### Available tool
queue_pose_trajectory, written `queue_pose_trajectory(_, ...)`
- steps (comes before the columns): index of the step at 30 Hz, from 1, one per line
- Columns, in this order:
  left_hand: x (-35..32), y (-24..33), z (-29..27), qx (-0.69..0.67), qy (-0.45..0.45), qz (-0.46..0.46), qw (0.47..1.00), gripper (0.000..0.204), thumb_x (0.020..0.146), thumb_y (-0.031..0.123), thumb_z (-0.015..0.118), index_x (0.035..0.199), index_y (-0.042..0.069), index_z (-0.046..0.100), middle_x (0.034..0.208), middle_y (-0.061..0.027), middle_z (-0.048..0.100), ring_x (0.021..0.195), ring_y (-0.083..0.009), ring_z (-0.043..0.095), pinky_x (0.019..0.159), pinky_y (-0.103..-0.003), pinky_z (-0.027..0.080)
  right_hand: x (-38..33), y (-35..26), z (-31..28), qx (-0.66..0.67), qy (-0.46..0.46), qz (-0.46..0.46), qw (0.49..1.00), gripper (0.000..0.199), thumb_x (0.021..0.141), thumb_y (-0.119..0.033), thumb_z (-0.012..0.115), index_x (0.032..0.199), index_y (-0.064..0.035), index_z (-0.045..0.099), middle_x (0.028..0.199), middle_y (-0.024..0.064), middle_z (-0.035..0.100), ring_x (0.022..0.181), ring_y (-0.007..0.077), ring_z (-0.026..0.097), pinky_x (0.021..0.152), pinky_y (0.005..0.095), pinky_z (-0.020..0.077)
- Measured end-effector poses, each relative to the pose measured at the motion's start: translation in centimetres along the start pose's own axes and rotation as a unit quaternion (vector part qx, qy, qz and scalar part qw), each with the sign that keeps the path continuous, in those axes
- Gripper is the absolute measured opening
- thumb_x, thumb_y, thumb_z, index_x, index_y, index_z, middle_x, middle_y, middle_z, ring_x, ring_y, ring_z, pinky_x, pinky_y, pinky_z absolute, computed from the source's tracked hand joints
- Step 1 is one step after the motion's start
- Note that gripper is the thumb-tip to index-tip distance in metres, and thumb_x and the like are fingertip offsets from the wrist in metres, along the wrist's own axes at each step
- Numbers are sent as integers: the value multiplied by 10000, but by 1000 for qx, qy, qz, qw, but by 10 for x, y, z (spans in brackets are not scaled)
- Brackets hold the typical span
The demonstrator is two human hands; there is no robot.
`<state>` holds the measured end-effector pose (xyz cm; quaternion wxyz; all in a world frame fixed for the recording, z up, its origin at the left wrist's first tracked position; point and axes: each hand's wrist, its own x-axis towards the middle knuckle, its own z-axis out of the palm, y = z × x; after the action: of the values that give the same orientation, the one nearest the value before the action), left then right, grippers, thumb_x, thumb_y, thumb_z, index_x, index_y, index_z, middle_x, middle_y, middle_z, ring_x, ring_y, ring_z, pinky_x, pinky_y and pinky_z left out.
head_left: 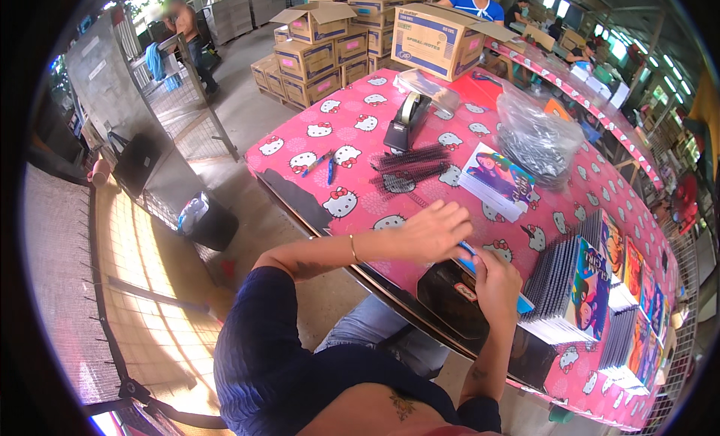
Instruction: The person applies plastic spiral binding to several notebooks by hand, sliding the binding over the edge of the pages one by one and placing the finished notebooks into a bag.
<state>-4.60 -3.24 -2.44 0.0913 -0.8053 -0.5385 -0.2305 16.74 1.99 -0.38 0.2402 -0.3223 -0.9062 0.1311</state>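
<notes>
My right hand (498, 283) is closed round a thin, flat blue piece that looks like a notebook (525, 305), seen nearly edge-on at the table's near edge. My left hand (439, 230) is at its upper end, fingers bent and drawn together; what they pinch is hidden. Just beyond lie a pile of black spiral coils (409, 169) and a small stack of notebooks with a colourful cover (496, 177). To the right stand rows of spiral-bound notebooks (577, 286). Below my hands is a black panel (442, 301) at the table edge.
The table has a pink cat-print cover (292, 147). On it are a black tape dispenser (407, 122), blue pens (330, 169), a plastic bag of coils (536, 139) and an open carton (439, 42). A bin (210, 222) and stacked cartons (307, 64) stand beyond; other people are in the background.
</notes>
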Motion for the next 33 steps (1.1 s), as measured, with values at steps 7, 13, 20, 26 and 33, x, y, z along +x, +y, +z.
queue_pose_trajectory(7, -47, 45, 48, 112, 61, -65, 990, 923, 873, 605, 602, 1539, 11, 366, 1641, -175, 294, 1532, -325, 252, 1181, -635, 189, -2, 2, 7, -18, 24, -30, 999, 198, 970, -164, 589, 1126, -102, 695, 896, 124, 687, 785, 372, 677, 687, 480, 516)
queue_pose_trajectory(13, -41, 50, 44, 90, 28, -56, 994, 867, 910, 578, 586, 1543, 29, 361, 1635, -167, 305, 1531, -311, 252, 1167, -605, 252, -27, 10, -15, -64, 80, -76, 992, 242, 960, -157, 601, 1179, -96, 682, 978, 120, 717, 797, 368, 678, 719, 475, 514)
queue_pose_trajectory(20, -14, 46, 30, 42, 13, -8, 999, 878, 880, 523, 651, 1527, 4, 365, 1614, -198, 324, 1501, -346, 309, 1168, -576, 283, -37, 25, -24, -34, -5, -17, 999, 300, 941, -137, 622, 1233, -102, 680, 1008, 146, 729, 823, 379, 687, 727, 475, 515)
queue_pose_trajectory(26, 6, 45, 15, 114, 75, 1, 991, 920, 836, 523, 700, 1501, -19, 369, 1586, -203, 362, 1478, -344, 351, 1168, -565, 288, -35, 30, -22, -27, -2, -28, 999, 279, 930, -147, 641, 1200, -112, 700, 1012, 163, 733, 829, 379, 698, 730, 476, 522)
queue_pose_trajectory(33, 28, 39, 28, 137, 153, -4, 979, 930, 869, 608, 636, 1507, -11, 365, 1589, -183, 364, 1501, -315, 310, 1180, -565, 259, -31, 29, -23, -24, -14, -33, 999, 253, 927, -157, 654, 1170, -104, 698, 952, 162, 734, 813, 389, 692, 708, 487, 504)
